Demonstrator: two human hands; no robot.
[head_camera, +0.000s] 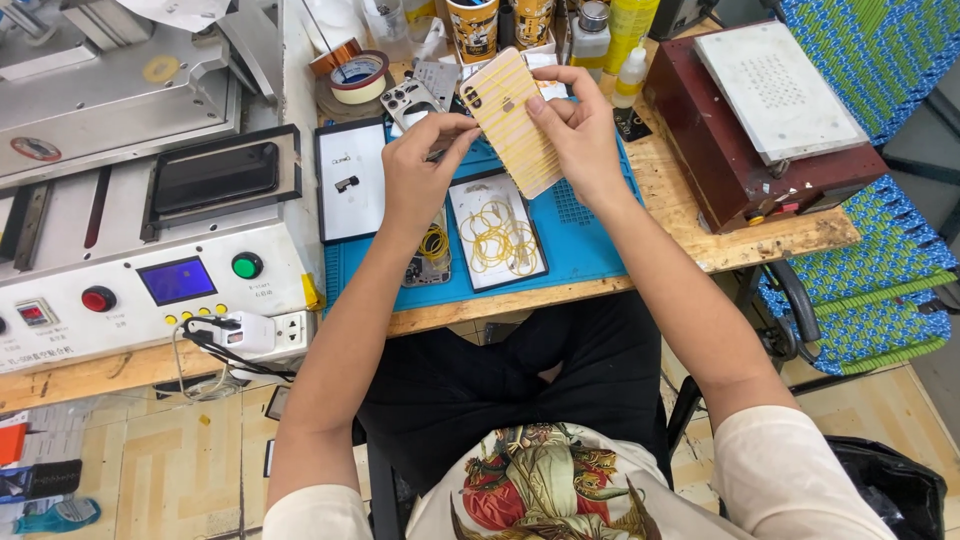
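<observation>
Gold phone back panel (512, 120), striped across with yellow rubber bands, held tilted above the blue work mat (590, 240), camera cutout at its far end. We see it up at 12 o'clock from the seated person.

Right hand (580, 135): fingers pressed together along the panel's right edge, thumb on its face, pinching it. Left hand (425, 170): at 9 o'clock of the panel, thumb and forefinger pinched at the panel's left edge; what lies between the tips, we cannot tell. Remaining fingers curled.

Below the hands, at 6 o'clock of the panel: a white tray (497, 235) with loose yellow rubber bands (500, 240). Just beside it at 9 o'clock, a phone frame (430, 255) partly hidden under the left wrist. Further at 9 o'clock, a white phone glass panel (350, 180) with black border.

At 11 o'clock, tape rolls (355, 75). At 3 o'clock, well apart, a dark red heating plate unit (760, 140). At 9 o'clock, far out, a grey machine (150, 200) with a blue screen (177, 280), red button (98, 298) and green button (246, 265).
</observation>
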